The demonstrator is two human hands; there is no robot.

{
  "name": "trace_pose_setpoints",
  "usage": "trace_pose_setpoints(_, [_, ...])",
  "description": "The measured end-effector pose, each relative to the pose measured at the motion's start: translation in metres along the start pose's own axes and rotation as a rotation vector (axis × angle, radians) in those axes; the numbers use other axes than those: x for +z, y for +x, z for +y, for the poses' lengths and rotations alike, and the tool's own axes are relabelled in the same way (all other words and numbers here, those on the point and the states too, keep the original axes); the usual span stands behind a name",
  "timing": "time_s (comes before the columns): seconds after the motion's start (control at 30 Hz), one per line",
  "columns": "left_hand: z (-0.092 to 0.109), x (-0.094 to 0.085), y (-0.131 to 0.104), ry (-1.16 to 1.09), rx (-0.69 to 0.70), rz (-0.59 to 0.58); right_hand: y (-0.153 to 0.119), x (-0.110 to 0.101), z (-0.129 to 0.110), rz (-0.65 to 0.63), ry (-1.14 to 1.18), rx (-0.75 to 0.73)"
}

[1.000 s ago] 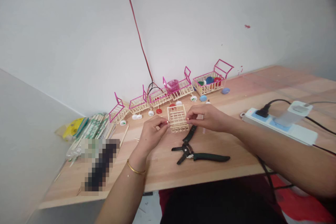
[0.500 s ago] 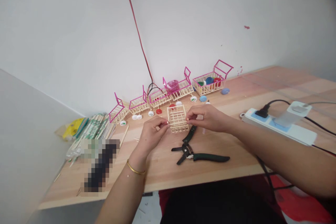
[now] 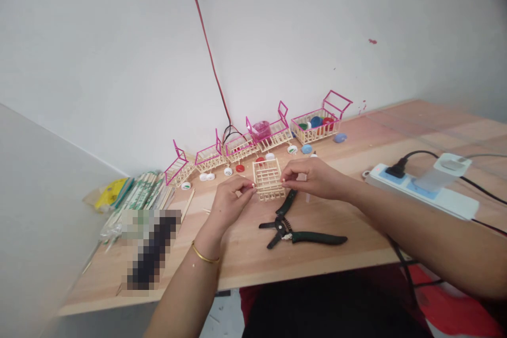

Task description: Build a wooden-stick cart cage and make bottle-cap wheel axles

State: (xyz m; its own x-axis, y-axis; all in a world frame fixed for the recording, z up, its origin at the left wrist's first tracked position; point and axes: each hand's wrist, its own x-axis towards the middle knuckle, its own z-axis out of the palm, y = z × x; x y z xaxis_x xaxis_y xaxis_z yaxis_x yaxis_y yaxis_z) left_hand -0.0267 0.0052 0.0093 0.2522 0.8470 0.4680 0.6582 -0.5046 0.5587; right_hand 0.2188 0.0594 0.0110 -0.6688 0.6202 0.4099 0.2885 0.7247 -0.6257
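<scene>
A small frame of pale wooden sticks (image 3: 269, 177) lies on the table between my two hands. My left hand (image 3: 232, 200) pinches the end of a thin stick at the frame's left side. On the right side my right hand (image 3: 307, 177) pinches a stick end in the same way; both ends seem to belong to one stick lying across the frame. Just below, dark green-handled pliers (image 3: 281, 228) rest on the table with their jaws apart.
Several stick carts with pink rims (image 3: 273, 137) stand along the wall among bottle caps (image 3: 240, 168). Bundled sticks (image 3: 140, 193) and a blurred dark object (image 3: 152, 253) lie left. A white power strip (image 3: 428, 190) with cables is at right.
</scene>
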Motion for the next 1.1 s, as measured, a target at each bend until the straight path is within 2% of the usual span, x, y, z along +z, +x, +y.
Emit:
trace_pose_setpoints(0.5, [0.0016,-0.0008,0.0011,0.022,0.032,-0.006,-0.0001,-0.0004,-0.0018,0.005,-0.028,-0.026])
trace_pose_setpoints(1.1, [0.0021,-0.0005,0.0009,0.026,0.006,-0.022,0.0003,-0.0003,-0.0010,0.001,-0.029,-0.027])
